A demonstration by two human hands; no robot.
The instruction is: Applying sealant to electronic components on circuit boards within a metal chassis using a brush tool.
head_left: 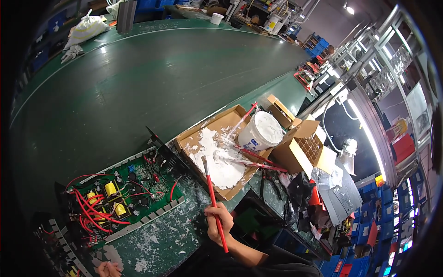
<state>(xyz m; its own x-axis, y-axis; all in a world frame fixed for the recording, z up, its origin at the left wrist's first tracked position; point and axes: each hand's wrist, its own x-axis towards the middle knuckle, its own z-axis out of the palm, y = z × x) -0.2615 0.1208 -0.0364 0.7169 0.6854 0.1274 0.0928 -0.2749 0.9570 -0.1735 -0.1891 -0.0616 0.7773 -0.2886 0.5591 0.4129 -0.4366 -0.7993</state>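
Note:
My right hand (218, 224) is closed around the red handle of a paintbrush (211, 185). The brush slants upward, its bristles over the near left side of a shallow cardboard tray (188, 134) where white paste (224, 168) is smeared. Whether the bristles touch the paste, I cannot tell. At the lower edge, my left hand (109, 269) shows only in part, its fingers loosely bent and apart from the tools. Nearest to it is a green circuit board (152, 184) in a metal frame, with red wires (94, 214) and yellow-wrapped transformers (110, 188).
A white bucket (260, 131) stands in the tray's far corner, with more paste-covered red-handled brushes (265, 165) beside it. Open cardboard boxes (302, 150) are to the right. Beyond runs a wide dark green belt (161, 78). Another metal-framed unit (69, 247) lies lower left.

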